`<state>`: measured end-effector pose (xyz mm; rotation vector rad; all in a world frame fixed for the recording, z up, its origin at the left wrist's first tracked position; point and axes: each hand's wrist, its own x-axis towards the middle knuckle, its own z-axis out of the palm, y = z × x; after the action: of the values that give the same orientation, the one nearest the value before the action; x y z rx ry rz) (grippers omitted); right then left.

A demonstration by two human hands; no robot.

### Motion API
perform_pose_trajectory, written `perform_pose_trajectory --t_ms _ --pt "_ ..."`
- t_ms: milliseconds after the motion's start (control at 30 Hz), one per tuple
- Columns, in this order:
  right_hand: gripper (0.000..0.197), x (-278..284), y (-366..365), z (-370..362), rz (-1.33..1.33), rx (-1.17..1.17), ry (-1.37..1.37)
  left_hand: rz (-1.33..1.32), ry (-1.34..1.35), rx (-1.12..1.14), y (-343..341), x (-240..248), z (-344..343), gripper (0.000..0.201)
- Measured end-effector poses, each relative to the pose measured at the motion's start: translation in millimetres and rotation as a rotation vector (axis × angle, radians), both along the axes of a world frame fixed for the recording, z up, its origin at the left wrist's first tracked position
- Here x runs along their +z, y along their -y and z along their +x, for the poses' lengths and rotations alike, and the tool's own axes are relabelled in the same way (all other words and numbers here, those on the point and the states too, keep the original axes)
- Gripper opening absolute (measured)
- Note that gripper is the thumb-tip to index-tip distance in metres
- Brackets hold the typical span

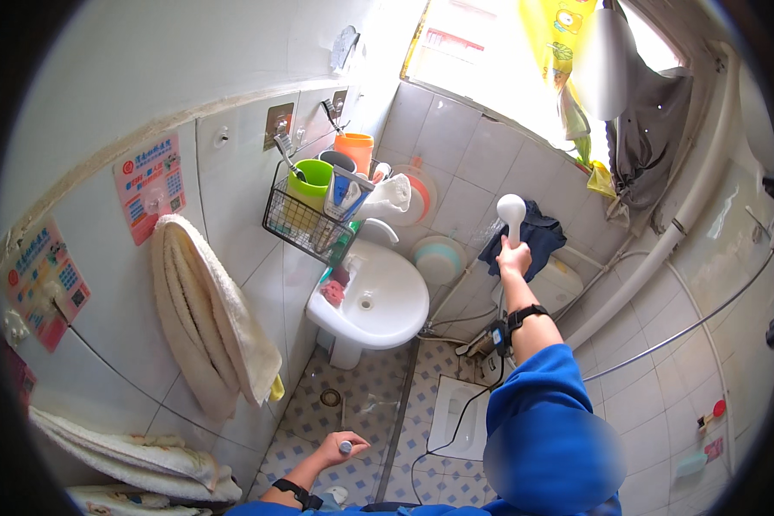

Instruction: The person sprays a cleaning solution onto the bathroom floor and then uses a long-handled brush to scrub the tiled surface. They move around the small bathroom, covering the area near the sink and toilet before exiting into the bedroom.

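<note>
While I watch through the head view, my only one, the right hand (514, 257) holds out a white plastic wand with a rounded head (512, 211), probably a handheld shower, fingers wrapped around its handle, in front of a crumpled dark-blue cloth (545, 236) by the far tiled wall; whether wand and cloth touch, I cannot tell. Low down, the left hand (328, 451) is curled around a short grey cylinder (345, 447), mostly hidden. I judge the step in hand to be handling the wand at arm's length, and any further move calls for a firm right grip and care around the cloth. As for writing, a pink-and-blue printed sheet (150, 185) and a matching second sheet (39, 275) hang on the left wall, each with lettering and a square code. The blue-and-white pack (347, 191) in the black wire basket (297, 228) bears print too small for me to read.
</note>
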<state>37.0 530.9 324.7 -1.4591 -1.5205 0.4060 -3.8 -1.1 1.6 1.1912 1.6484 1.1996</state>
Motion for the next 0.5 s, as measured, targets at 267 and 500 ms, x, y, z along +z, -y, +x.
perform_pose_trajectory --t_ms 267,500 --pt "0.038 -96.4 52.9 17.8 -0.177 0.422 0.018 0.021 -0.005 -0.004 -2.3 -4.6 0.7 0.016" --pt "0.04 -143.8 102.2 45.1 -0.323 0.495 0.213 -0.008 -0.001 -0.011 -0.4 -1.0 0.2 0.017"
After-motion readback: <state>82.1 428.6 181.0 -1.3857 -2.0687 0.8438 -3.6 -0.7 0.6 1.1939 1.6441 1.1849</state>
